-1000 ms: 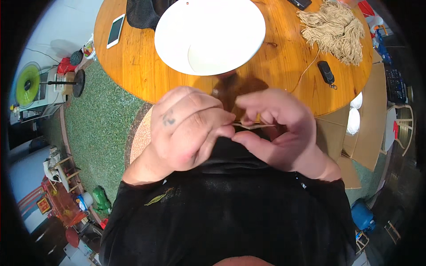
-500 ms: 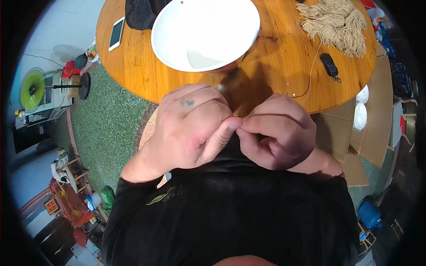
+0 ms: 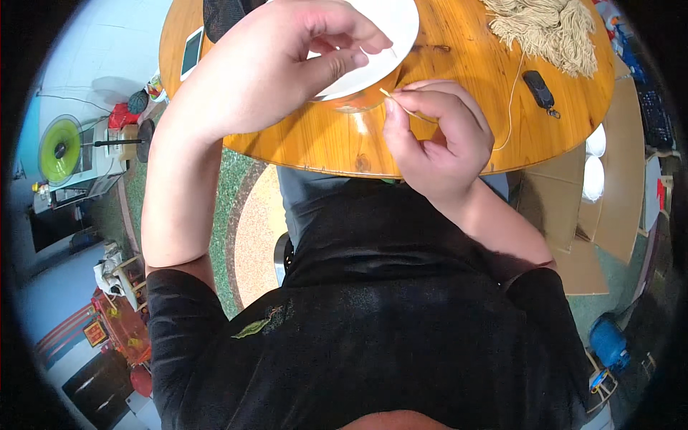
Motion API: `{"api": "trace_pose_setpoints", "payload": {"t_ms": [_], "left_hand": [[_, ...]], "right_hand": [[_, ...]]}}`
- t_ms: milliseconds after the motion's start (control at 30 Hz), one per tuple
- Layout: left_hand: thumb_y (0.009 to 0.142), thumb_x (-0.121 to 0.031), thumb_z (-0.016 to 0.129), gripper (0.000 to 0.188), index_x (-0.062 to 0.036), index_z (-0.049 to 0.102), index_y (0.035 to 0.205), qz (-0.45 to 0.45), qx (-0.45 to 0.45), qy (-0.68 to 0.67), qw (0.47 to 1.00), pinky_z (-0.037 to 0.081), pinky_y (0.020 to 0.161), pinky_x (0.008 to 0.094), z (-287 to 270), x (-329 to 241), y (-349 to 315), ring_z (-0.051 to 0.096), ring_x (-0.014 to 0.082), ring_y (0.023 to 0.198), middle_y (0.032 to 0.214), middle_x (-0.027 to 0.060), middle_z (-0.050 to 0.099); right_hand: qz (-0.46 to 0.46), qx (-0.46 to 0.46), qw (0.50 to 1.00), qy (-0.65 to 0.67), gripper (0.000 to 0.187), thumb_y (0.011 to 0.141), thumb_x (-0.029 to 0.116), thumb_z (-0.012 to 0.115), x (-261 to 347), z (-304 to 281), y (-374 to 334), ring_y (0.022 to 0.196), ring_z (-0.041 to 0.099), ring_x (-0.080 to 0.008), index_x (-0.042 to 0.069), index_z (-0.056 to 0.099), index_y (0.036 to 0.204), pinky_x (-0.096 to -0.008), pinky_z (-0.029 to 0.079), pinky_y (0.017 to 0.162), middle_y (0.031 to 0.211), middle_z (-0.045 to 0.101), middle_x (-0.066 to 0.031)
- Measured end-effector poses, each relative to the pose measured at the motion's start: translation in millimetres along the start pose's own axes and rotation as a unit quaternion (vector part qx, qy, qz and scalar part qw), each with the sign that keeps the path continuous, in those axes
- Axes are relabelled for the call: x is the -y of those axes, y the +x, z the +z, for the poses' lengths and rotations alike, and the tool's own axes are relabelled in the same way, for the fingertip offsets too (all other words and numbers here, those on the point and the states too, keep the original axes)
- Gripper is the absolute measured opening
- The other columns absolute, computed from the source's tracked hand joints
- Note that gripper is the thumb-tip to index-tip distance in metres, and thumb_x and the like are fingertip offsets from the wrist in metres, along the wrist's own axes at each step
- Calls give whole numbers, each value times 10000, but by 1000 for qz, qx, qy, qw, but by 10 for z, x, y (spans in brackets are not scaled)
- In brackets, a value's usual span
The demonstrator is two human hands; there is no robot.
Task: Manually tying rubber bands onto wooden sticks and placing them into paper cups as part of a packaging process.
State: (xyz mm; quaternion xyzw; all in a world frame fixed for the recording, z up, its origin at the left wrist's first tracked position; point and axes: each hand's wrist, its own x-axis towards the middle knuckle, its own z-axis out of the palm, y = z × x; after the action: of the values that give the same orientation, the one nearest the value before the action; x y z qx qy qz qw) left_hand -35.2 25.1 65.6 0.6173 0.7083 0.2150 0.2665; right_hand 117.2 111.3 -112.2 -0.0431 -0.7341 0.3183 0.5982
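My left hand [image 3: 326, 46] hovers over the near right part of the large white basin [image 3: 373, 77], thumb and fingers apart. A tiny pale bit [image 3: 393, 52] shows beside its fingertips; whether it touches them I cannot tell. Above the table's near edge, my right hand [image 3: 448, 129] pinches a thin beige string [image 3: 417, 116] between thumb and forefinger. The string's end, with a small yellowish tip [image 3: 385, 92], pokes out past the fingertips. Farther right, the string lies on the wood, leading up to a heap of beige yarn [image 3: 548, 32].
On the round wooden table [image 3: 459, 64] lie a black key fob [image 3: 539, 92] to the right and a white phone [image 3: 191, 54] at the left. A black mesh bag [image 3: 222, 18] sits beside the basin. Flattened cardboard [image 3: 609, 186] leans at the right; a green fan [image 3: 61, 149] stands at the left.
My hands were together in front of my chest, fingertips meeting. Now they are apart: the left has moved forward over the basin and opened, the right slightly forward, still pinching the string.
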Motion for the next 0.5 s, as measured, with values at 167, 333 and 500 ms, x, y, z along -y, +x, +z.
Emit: {"api": "trace_pose_setpoints", "payload": {"t_ms": [167,333,500], "left_hand": [[933,78,711,246,-15,762,1155,-13,51,-30,998,596,873,326,5,131,30,739,192,967,1059,109,773],[908,127,700,286,7,759,1161,4,70,-32,997,610,877,318,3,157,59,753,203,987,1069,113,775],[920,134,681,289,13,761,1171,-6,86,-25,996,609,880,316,3,179,59,749,193,980,1069,117,777]], "right_hand": [[-7,-9,1000,-5,219,761,-22,858,-2,30,13,743,717,-239,42,724,921,-328,575,652,829,721,-88],[-7,-5,1000,-15,204,755,-19,849,-17,47,36,743,721,-249,55,730,903,-337,582,653,825,721,-79],[-9,-3,1000,-23,195,747,-16,850,-7,68,26,740,722,-250,58,732,884,-339,582,645,819,721,-77]]}}
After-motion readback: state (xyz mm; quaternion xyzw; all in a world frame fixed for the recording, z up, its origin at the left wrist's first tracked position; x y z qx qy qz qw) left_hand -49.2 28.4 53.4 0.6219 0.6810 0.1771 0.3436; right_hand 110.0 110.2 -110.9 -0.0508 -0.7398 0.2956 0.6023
